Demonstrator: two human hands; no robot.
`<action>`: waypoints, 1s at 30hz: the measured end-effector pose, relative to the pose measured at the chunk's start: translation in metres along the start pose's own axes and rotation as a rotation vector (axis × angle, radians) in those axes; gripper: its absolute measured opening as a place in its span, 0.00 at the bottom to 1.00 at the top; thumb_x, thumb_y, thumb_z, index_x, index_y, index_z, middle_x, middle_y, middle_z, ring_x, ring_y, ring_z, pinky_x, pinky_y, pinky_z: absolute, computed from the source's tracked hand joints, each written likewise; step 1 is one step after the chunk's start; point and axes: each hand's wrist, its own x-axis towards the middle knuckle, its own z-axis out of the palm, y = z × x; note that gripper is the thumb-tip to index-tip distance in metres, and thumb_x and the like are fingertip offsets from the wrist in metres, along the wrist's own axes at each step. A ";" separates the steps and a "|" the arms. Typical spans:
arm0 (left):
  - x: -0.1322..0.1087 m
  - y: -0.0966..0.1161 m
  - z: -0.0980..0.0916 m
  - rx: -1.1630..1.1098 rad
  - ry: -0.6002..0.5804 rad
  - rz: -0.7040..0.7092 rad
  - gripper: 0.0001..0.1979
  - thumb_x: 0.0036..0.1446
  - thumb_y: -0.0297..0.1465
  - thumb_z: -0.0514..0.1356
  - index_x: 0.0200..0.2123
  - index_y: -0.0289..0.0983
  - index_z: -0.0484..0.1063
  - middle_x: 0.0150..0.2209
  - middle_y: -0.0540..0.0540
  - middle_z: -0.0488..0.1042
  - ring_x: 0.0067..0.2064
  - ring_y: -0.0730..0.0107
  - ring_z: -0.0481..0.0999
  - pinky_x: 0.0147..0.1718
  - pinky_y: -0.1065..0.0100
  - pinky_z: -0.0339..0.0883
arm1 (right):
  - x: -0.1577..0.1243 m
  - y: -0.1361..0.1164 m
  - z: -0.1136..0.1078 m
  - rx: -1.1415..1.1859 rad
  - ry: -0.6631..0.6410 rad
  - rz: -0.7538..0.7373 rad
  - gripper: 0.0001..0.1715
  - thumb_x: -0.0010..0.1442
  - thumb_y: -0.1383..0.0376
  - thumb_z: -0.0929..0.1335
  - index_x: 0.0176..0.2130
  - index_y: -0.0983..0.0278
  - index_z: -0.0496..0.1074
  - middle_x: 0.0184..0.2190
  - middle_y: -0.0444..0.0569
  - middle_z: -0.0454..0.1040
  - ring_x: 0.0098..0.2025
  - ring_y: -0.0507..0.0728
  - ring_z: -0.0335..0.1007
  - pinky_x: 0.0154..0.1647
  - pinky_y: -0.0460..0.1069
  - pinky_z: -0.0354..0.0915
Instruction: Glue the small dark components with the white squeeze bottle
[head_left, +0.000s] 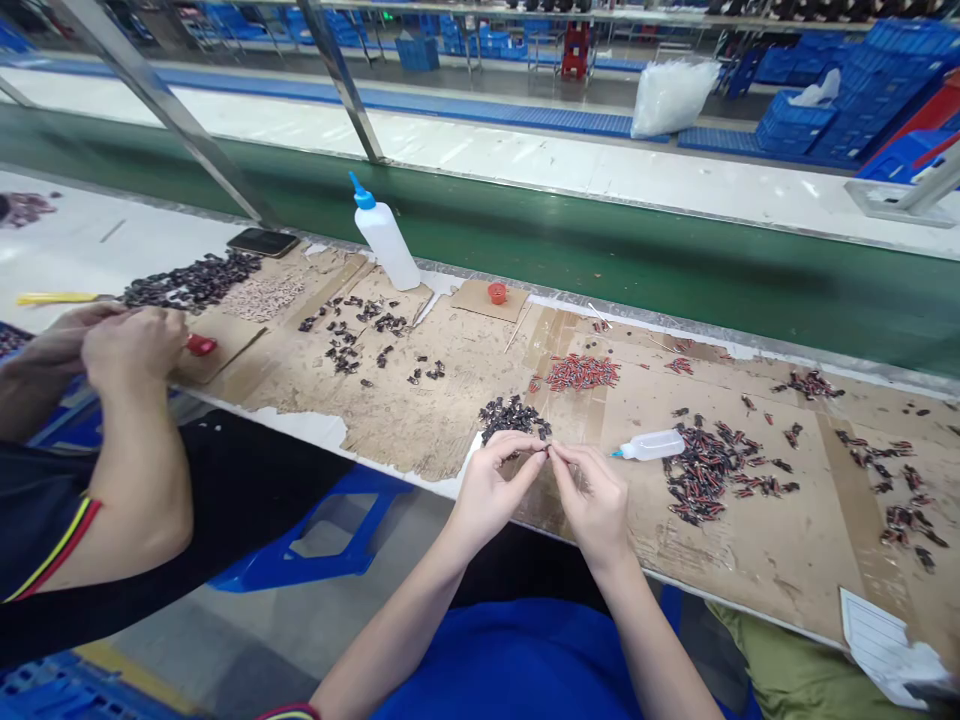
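My left hand (499, 478) and my right hand (592, 492) meet at the fingertips over the near edge of the cardboard-covered bench. Both are pinched on a tiny dark part (547, 449), mostly hidden by the fingers. Just behind my left hand lies a heap of small black parts (510, 416). A small clear bottle with a blue tip (651, 445) rests on its side to the right of my right hand. Beside it spreads a pile of red-and-black parts (701, 475). Farther back sits a heap of small red parts (581, 372).
At left, a co-worker's hands (124, 345) work near a black pile (191, 283). A white squeeze bottle (386, 245) stands by the bench's back edge, near a red cap-like cup (496, 293). Behind runs a green conveyor belt (525, 235). Paper (885, 640) hangs at the right front.
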 end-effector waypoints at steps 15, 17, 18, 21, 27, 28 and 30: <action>-0.008 0.007 0.046 0.100 -0.282 0.094 0.06 0.59 0.28 0.59 0.37 0.38 0.76 0.37 0.44 0.79 0.42 0.63 0.75 0.47 0.60 0.67 | -0.022 0.016 -0.048 0.105 0.091 0.459 0.13 0.57 0.57 0.70 0.37 0.63 0.79 0.36 0.53 0.80 0.39 0.59 0.77 0.43 0.54 0.74; -0.007 0.003 0.056 0.156 -0.359 0.109 0.09 0.60 0.30 0.59 0.44 0.39 0.73 0.40 0.44 0.79 0.45 0.61 0.75 0.50 0.57 0.64 | -0.027 0.020 -0.071 -0.033 0.102 0.436 0.13 0.58 0.57 0.69 0.37 0.62 0.79 0.37 0.54 0.79 0.40 0.60 0.76 0.43 0.55 0.73; -0.004 0.000 0.057 0.204 -0.381 0.121 0.12 0.59 0.30 0.59 0.47 0.39 0.72 0.42 0.43 0.79 0.47 0.60 0.75 0.52 0.55 0.62 | -0.029 0.023 -0.084 -0.118 0.135 0.432 0.14 0.59 0.57 0.68 0.38 0.62 0.78 0.37 0.54 0.79 0.39 0.60 0.76 0.42 0.56 0.73; 0.011 -0.010 0.048 0.414 -0.318 0.166 0.11 0.61 0.28 0.57 0.47 0.41 0.71 0.46 0.43 0.78 0.51 0.57 0.72 0.54 0.51 0.56 | -0.029 0.034 -0.121 -0.422 0.316 0.393 0.17 0.59 0.55 0.67 0.39 0.63 0.78 0.37 0.55 0.78 0.37 0.61 0.75 0.41 0.58 0.72; 0.043 -0.028 0.012 0.786 -0.362 0.337 0.20 0.56 0.16 0.52 0.41 0.43 0.75 0.42 0.43 0.77 0.55 0.52 0.65 0.55 0.45 0.48 | -0.007 0.062 -0.145 -0.880 0.014 0.062 0.25 0.59 0.52 0.67 0.52 0.59 0.74 0.50 0.57 0.73 0.53 0.69 0.64 0.54 0.64 0.61; 0.045 -0.029 0.010 0.828 -0.398 0.359 0.20 0.54 0.14 0.52 0.40 0.42 0.75 0.40 0.43 0.77 0.54 0.51 0.65 0.54 0.45 0.48 | -0.002 0.069 -0.142 -0.871 -0.089 0.011 0.24 0.60 0.53 0.67 0.54 0.58 0.72 0.51 0.56 0.73 0.56 0.69 0.62 0.55 0.64 0.60; 0.048 -0.029 0.008 0.893 -0.438 0.379 0.20 0.52 0.13 0.52 0.37 0.40 0.76 0.36 0.42 0.76 0.51 0.51 0.66 0.52 0.45 0.51 | 0.008 0.082 -0.133 -0.845 -0.232 -0.036 0.21 0.61 0.57 0.66 0.52 0.57 0.73 0.52 0.55 0.73 0.58 0.71 0.57 0.55 0.66 0.58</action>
